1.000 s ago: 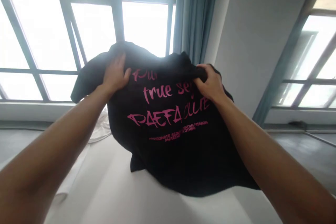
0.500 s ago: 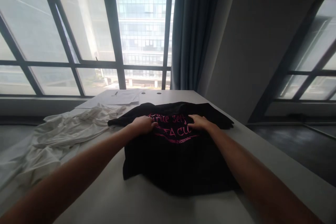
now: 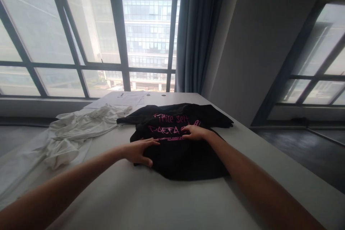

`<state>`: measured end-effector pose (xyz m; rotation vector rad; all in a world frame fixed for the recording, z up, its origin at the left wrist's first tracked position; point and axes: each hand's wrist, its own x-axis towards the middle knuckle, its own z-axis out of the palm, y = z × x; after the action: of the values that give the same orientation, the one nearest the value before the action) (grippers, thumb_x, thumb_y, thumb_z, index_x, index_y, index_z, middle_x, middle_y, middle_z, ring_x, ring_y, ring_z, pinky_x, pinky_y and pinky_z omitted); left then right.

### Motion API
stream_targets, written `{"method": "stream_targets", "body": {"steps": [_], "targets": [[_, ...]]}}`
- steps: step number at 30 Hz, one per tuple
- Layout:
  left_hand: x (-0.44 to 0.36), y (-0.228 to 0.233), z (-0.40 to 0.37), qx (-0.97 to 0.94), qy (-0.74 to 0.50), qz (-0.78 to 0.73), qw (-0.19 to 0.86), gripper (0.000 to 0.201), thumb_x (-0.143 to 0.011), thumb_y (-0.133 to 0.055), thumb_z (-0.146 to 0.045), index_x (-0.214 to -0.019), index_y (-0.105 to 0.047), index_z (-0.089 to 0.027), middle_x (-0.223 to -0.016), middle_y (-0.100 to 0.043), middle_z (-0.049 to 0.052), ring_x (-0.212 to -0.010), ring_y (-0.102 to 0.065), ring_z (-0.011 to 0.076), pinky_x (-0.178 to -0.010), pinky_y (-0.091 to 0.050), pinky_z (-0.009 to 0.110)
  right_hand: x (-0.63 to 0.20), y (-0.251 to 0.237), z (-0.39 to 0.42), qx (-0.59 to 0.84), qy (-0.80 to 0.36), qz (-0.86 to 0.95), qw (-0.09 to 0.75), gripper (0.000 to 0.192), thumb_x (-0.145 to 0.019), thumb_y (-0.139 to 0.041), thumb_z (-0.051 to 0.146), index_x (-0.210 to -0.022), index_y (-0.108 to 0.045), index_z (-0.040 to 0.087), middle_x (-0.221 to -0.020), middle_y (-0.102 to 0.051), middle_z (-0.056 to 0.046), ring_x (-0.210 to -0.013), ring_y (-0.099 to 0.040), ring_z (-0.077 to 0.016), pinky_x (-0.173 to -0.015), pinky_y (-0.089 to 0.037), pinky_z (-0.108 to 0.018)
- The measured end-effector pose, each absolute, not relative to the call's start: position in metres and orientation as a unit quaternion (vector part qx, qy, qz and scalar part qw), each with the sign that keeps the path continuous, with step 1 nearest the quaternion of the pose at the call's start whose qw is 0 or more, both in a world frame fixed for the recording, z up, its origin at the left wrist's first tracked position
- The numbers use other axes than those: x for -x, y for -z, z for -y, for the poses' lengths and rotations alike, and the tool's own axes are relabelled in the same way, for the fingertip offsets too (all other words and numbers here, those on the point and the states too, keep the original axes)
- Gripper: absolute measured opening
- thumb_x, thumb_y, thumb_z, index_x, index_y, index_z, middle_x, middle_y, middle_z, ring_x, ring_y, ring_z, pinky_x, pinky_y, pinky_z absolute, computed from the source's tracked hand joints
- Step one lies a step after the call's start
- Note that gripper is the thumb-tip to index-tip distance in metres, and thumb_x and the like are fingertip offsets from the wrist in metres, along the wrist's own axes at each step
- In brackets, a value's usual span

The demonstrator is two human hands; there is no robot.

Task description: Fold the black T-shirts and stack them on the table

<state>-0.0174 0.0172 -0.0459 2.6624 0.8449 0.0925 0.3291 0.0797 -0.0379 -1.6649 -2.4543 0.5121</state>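
Two garments are laid out on a pale grey table (image 3: 167,201) that runs away toward a wall of tall windows (image 3: 88,39). At the far left, a crumpled white garment (image 3: 72,133) is spread in loose folds over the table's left side, and its near end is bunched into a rounded lump. Just beyond it, a few flat sheets of paper (image 3: 129,97) are seen near the table's far edge. Nearer the middle, the left hand (image 3: 140,150) is stretched forward with the palm down; its fingers are spread fairly wide and laid flat on the near left edge of a black T-shirt (image 3: 183,154), pressing the cloth rather than gripping it. The T-shirt is spread over the table's centre with pink lettering (image 3: 169,129) facing up, and one dark sleeve is extended leftward until it is just beside the white garment. Further right, the right hand (image 3: 194,132) is placed on the shirt's printed area, covering the end of the lettering; its fingers are held closer together and slightly curled on the fabric, and whether a fold is pinched beneath them cannot be told. Behind the table, a blue-grey curtain (image 3: 198,32) is hung beside a plain grey wall (image 3: 256,43).
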Motion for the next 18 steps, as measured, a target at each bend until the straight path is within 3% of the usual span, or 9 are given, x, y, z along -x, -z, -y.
{"method": "stream_targets", "body": {"steps": [2,3,7,9,14,18], "targets": [[0.027,0.039,-0.01,-0.941,-0.041,-0.301,0.148,0.091,-0.061,-0.083,-0.062,-0.138,-0.051,-0.026,-0.149,-0.046,0.015,-0.133,-0.046,0.0372,-0.108,-0.038,0.047,-0.325,0.039,-0.076,0.554,-0.184,0.81,0.063,0.061,-0.073,-0.078,0.044,-0.129,-0.067,0.022,-0.139,-0.06,-0.011,-0.127,-0.057,-0.0315,-0.111,-0.041,-0.038],[0.03,0.036,-0.006,-0.939,-0.051,-0.316,0.125,0.086,-0.058,-0.086,-0.06,-0.13,-0.056,-0.024,-0.142,-0.051,0.014,-0.126,-0.051,0.0364,-0.103,-0.042,0.045,-0.324,0.039,-0.075,0.556,-0.187,0.808,0.059,0.065,-0.073,-0.078,0.045,-0.132,-0.066,0.021,-0.142,-0.058,-0.011,-0.129,-0.055,-0.0315,-0.112,-0.04,-0.038],[0.034,0.033,0.007,-0.91,-0.076,-0.407,0.027,0.025,-0.079,-0.069,-0.034,-0.097,-0.059,-0.021,-0.107,-0.063,0.009,-0.097,-0.061,0.0275,-0.082,-0.048,0.036,-0.318,0.042,-0.078,0.572,-0.18,0.8,0.025,0.072,-0.078,-0.073,0.046,-0.142,-0.056,0.017,-0.154,-0.043,-0.013,-0.14,-0.044,-0.0306,-0.118,-0.032,-0.038],[0.035,0.036,0.01,-0.899,-0.068,-0.433,0.016,0.012,-0.08,-0.06,-0.022,-0.091,-0.055,-0.022,-0.097,-0.064,0.007,-0.086,-0.062,0.0246,-0.074,-0.048,0.033,-0.316,0.044,-0.079,0.578,-0.173,0.797,0.012,0.073,-0.082,-0.07,0.047,-0.146,-0.051,0.016,-0.157,-0.038,-0.014,-0.143,-0.039,-0.0294,-0.12,-0.029,-0.037],[0.042,0.035,0.011,-0.888,-0.072,-0.454,0.008,0.019,-0.076,-0.045,-0.007,-0.087,-0.053,-0.021,-0.09,-0.065,0.008,-0.077,-0.063,0.0221,-0.068,-0.047,0.031,-0.316,0.049,-0.077,0.578,-0.17,0.797,0.034,0.075,-0.081,-0.071,0.051,-0.147,-0.051,0.02,-0.158,-0.037,-0.011,-0.144,-0.036,-0.0308,-0.12,-0.028,-0.04],[0.058,0.009,0.009,-0.875,0.005,-0.475,0.092,0.017,-0.068,-0.053,-0.008,-0.081,-0.053,-0.02,-0.083,-0.066,0.006,-0.073,-0.064,0.0218,-0.062,-0.047,0.029,-0.314,0.048,-0.072,0.583,-0.158,0.797,0.027,0.079,-0.082,-0.068,0.057,-0.148,-0.05,0.018,-0.158,-0.036,-0.012,-0.146,-0.034,-0.0299,-0.121,-0.026,-0.037]]}}
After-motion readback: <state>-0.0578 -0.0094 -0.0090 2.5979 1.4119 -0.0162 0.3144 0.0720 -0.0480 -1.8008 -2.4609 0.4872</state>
